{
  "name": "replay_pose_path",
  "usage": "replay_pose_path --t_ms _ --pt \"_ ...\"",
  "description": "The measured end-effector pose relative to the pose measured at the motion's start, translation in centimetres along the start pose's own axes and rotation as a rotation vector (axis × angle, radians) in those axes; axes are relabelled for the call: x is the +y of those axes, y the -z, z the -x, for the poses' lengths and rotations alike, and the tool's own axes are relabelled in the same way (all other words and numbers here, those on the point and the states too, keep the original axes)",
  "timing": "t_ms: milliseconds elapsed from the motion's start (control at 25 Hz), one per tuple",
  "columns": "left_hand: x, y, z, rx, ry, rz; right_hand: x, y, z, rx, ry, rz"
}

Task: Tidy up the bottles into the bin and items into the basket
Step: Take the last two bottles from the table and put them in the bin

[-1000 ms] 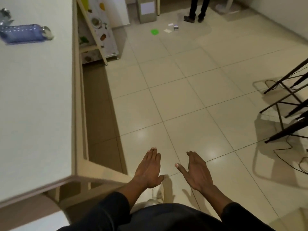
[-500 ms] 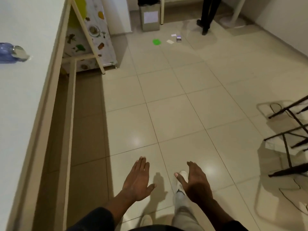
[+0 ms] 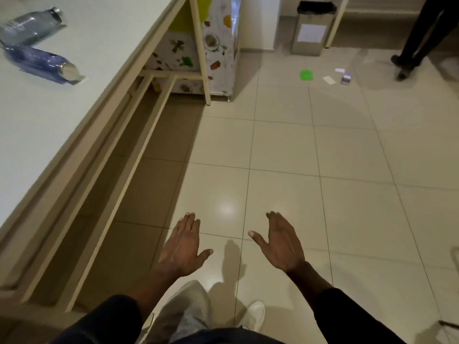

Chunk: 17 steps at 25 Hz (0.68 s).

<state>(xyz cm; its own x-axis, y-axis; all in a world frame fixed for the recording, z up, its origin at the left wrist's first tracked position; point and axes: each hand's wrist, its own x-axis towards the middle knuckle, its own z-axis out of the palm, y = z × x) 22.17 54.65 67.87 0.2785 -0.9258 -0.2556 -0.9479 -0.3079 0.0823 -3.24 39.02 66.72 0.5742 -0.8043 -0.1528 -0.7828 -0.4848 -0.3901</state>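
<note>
Two plastic bottles lie on their sides on the white table at the upper left: a blue one with a silver cap and a clearer one behind it. A grey bin with a black liner stands at the far wall. On the floor before it lie a green item, a white card and a small purple box. My left hand and my right hand hang over the floor tiles, fingers straight, holding nothing. No basket is in view.
A cabinet covered in a food-print sheet stands beside the table's far leg. A person's dark-trousered legs are at the top right. My own leg and white shoe show below my hands.
The view has swung left and forward, so both bottles, the bin and the floor items appear nearer. The black stand legs at the right have left the frame. My hands stay straight-fingered and spread slightly apart.
</note>
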Motion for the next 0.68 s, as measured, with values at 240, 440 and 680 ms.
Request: replay_pose_path --t_ms 240,440,680 --pt "-1.2 2.3 -7.1 0.031 0.119 -0.006 -1.5 1.3 -12.0 -0.039 0.132 -0.032" --pt "-3.6 5.0 -15.0 0.042 0.161 0.018 -4.3 3.1 -20.3 -0.059 0.162 -0.066" --pt "-8.0 12.0 -25.0 0.286 0.224 0.158 -9.9 7.7 -31.2 -0.075 0.307 -0.08"
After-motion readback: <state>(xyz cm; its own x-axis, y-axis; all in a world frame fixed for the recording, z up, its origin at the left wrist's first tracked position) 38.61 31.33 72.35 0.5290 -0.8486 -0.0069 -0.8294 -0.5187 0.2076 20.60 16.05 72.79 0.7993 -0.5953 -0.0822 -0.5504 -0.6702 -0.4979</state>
